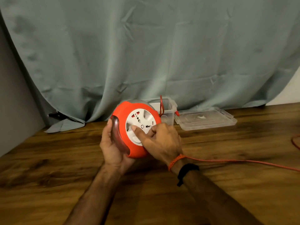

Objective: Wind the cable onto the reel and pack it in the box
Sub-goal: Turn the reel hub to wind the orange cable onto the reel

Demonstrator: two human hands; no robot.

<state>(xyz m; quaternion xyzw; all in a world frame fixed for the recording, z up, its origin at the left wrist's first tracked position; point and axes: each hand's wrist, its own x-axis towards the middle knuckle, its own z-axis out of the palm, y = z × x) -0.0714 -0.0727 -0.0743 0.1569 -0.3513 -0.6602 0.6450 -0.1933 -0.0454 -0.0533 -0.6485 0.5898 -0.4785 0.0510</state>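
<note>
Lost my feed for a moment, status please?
Left hand grips reel; right hand on its white face. Cable trails loose across table. Box open, lid beside it.

Cable [243,161] runs off right edge; its exit from the reel [136,127] hidden behind right hand [160,142]. Box [167,109] partly blocked by reel.

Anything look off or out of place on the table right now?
Nothing is damaged or spilled. Much of the orange cable trails unwound across the table and off to the right. The clear box stands open behind the reel, its lid lying beside it.
</note>
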